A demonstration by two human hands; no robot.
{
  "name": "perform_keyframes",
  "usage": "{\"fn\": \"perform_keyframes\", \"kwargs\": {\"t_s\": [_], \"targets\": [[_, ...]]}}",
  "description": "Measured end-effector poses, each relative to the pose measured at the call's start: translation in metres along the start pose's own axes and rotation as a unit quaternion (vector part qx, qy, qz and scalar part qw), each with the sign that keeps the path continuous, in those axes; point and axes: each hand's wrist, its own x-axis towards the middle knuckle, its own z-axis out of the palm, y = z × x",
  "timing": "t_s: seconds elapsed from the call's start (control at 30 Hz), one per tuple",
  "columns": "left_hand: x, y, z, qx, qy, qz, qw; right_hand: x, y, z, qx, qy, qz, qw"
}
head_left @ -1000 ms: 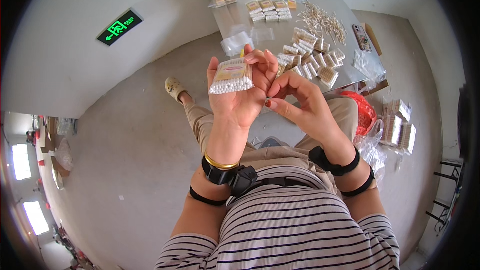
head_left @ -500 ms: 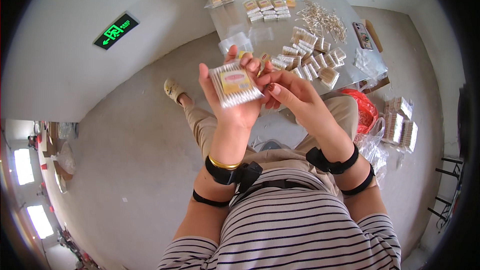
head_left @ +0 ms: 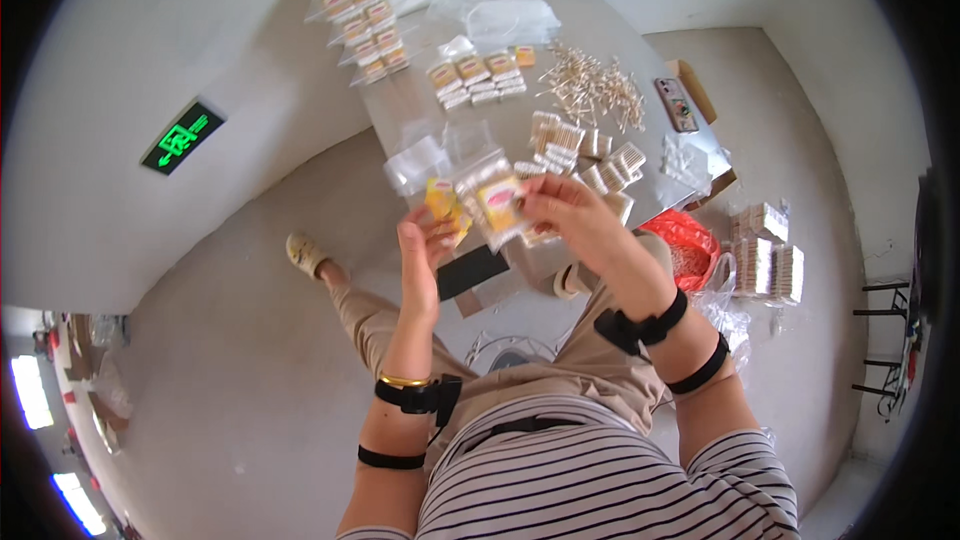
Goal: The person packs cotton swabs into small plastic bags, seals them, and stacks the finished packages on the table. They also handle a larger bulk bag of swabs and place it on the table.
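Observation:
A small clear bag of cotton swabs with a yellow label (head_left: 499, 202) is pinched by its right side in my right hand (head_left: 562, 205), tilted above the near table edge. My left hand (head_left: 425, 240) has come off this pack, its thumb raised and its fingers loosely bent and apart. Those fingers are at several yellow label cards (head_left: 440, 198) by the table's near left edge; whether they touch them is blurred. Beyond the pack lie several bundles of cotton swabs (head_left: 560, 140), partly hidden by my right hand.
Labelled packs (head_left: 475, 70) stand in rows on the table (head_left: 400, 105), beside stacked bagged packs (head_left: 368, 25). Loose swabs (head_left: 595, 90), a phone (head_left: 677, 105) and clear bags (head_left: 418, 160) lie there too. A red bag (head_left: 690, 245) and white bundles (head_left: 765, 260) stand right, below table height.
The swab pack has passed from my left palm into my right hand. My left hand has moved left, to the yellow cards. The view has shifted, showing more of the table's near edge.

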Motion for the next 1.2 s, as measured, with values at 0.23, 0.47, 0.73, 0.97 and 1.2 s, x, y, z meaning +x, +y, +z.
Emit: {"fn": "perform_keyframes", "kwargs": {"t_s": [0.23, 0.47, 0.73, 0.97, 1.2], "targets": [[-0.006, -0.091, -0.049, 0.461, -0.147, -0.112, 0.868, 0.152, -0.042, -0.128, -0.269, 0.273, -0.092, 0.919], [-0.01, -0.105, -0.05, 0.532, -0.169, -0.038, 0.829, 0.29, -0.014, -0.151, -0.259, 0.287, -0.008, 0.922], [-0.015, -0.1, -0.04, 0.584, -0.168, -0.012, 0.794, 0.33, 0.009, -0.16, -0.336, 0.346, -0.011, 0.876], [-0.014, -0.104, -0.039, 0.595, -0.16, 0.002, 0.787, 0.233, -0.009, -0.119, -0.477, 0.125, -0.084, 0.866], [-0.011, -0.1, -0.04, 0.578, -0.156, -0.016, 0.801, 0.08, 0.052, -0.056, -0.646, 0.034, -0.126, 0.752]]}}
